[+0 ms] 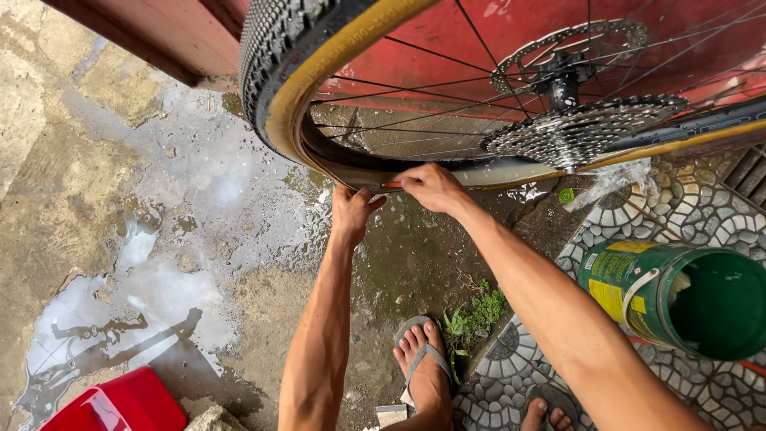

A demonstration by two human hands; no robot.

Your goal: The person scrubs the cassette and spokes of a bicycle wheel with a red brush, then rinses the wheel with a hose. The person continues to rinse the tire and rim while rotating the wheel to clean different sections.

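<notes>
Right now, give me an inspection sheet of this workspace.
Surface: wet concrete floor with puddles; patterned tiles at right.
Job's things: bicycle wheel with tan-walled tyre, cassette and disc rotor; small orange tool at the rim.
Clutter: green bucket, red container, weeds.
Grippers: left hand presses the tyre; right hand holds the tool.
Cables: nothing seen.
Surroundings: red wall; feet in sandals.

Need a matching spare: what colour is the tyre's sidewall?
Tan-yellow sidewall under black tread, seen in the head view.
</notes>
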